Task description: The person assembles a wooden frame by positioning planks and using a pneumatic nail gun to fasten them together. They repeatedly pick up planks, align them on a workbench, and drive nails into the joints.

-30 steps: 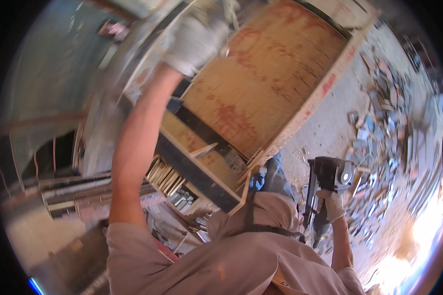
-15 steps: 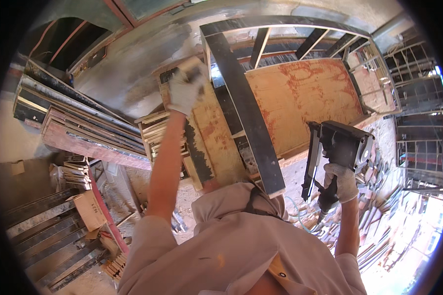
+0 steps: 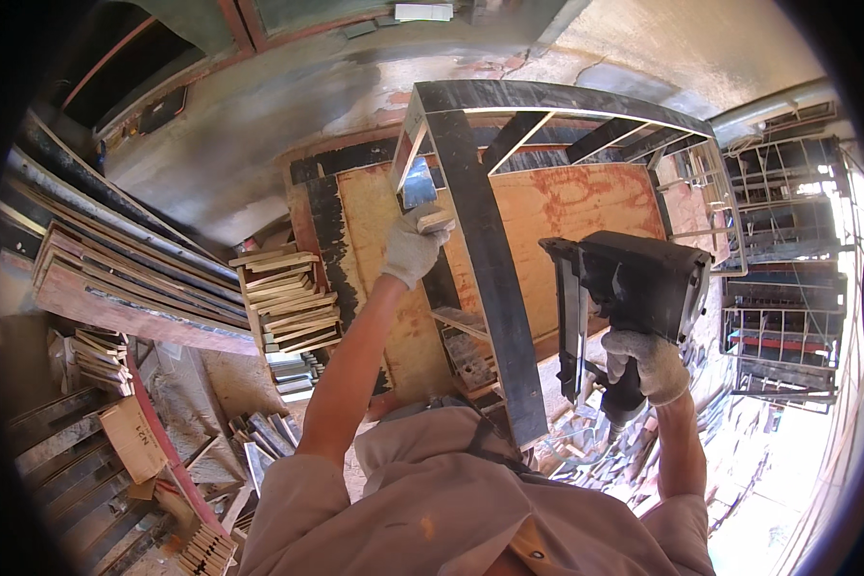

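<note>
My gloved left hand [image 3: 413,252] is closed on a short wood block [image 3: 435,222], held beside the long dark rail of a wooden frame [image 3: 490,259]. This frame has black faces, pale cut edges and several crosspieces, and stands on an orange-brown board [image 3: 586,206]. In my gloved right hand [image 3: 649,365] is a black nail gun [image 3: 634,288], gripped by its handle to the right of the rail. Its long magazine slants down on the left side, apart from the frame. Whether the block touches the rail I cannot tell.
A stack of short wood strips [image 3: 288,302] stands left of the board. Long planks [image 3: 144,288] are piled at far left, above a cardboard box [image 3: 132,440]. Scrap wood [image 3: 624,461] litters the floor at right, and a rack of metal bars [image 3: 787,259] stands beyond.
My left hand has moved right and nearer with the block, toward the frame's rail. The nail gun has shifted slightly left in my right hand. The whole view has shifted a little.
</note>
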